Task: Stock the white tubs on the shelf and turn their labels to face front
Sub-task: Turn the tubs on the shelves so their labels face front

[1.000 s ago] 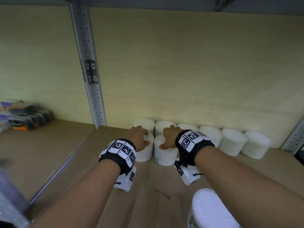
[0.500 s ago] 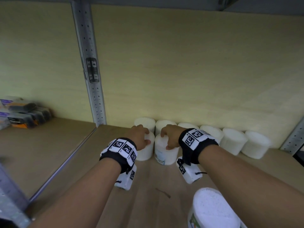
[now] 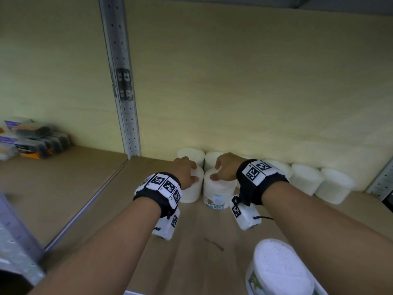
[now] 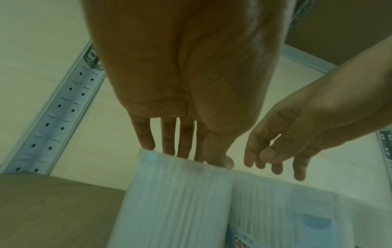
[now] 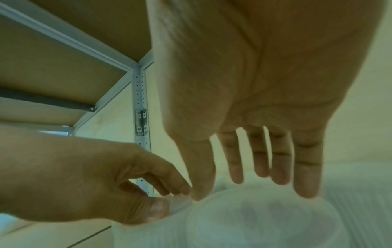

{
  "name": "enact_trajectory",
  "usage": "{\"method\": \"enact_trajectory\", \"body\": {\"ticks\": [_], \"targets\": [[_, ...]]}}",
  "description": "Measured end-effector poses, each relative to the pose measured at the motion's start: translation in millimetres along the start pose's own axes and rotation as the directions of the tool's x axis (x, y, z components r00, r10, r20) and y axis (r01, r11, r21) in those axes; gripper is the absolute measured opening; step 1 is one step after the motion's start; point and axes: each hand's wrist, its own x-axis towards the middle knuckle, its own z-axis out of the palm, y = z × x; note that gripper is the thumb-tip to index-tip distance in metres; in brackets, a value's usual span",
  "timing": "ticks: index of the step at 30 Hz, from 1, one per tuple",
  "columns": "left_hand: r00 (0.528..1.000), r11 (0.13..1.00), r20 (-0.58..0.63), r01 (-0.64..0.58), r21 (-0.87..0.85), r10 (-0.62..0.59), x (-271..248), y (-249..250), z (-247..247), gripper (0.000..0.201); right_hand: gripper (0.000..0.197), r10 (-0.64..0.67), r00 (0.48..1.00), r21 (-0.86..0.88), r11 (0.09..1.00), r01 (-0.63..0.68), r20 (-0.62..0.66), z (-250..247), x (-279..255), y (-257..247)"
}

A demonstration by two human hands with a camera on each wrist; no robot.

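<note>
On the wooden shelf (image 3: 244,237), two front tubs stand upright, axes vertical, touching side by side before the back row (image 3: 306,177). Your left hand (image 3: 184,172) grasps the left tub (image 3: 192,192) over its lid, fingers curled on the rim. Your right hand (image 3: 225,169) grasps the right tub (image 3: 219,194) likewise; its label (image 3: 215,202) with barcode faces front. Another tub (image 3: 278,271) stands upright near the shelf's front edge.

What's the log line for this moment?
left hand: on top of left front tub | right hand: on top of right front tub, label partly showing | spare tub: near front edge
</note>
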Motion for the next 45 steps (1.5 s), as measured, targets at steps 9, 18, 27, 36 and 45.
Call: {"method": "enact_trajectory", "body": {"ticks": [9, 18, 27, 36, 45], "targets": [[1.000, 1.000, -0.017, -0.005, -0.017, 0.005, 3, -2, 3, 0.051, 0.067, 0.032, 0.999, -0.103, 0.994, -0.029, 0.024, 12, 5, -6], [1.000, 0.999, -0.019, -0.003, -0.039, 0.003, 5, -3, 5, 0.051, 0.059, -0.089, 0.995, -0.093, 0.991, 0.093, 0.045, 8, 0, 0], [1.000, 0.999, -0.013, -0.004, -0.033, 0.004, 5, -3, 4, 0.051, 0.060, -0.165, 0.985, -0.029, 0.986, 0.167, 0.056, 7, -2, 9], [1.000, 0.999, -0.014, -0.004, -0.044, 0.003, 6, -4, 4, 0.051, 0.061, -0.180, 0.982, -0.043, 0.982, 0.182, 0.052, 8, 0, 9], [1.000, 0.999, 0.006, -0.024, -0.034, 0.024, 7, -5, 3, 0.052, 0.068, -0.166, 0.985, -0.086, 0.982, 0.169, 0.044, 8, 2, 10]]}}
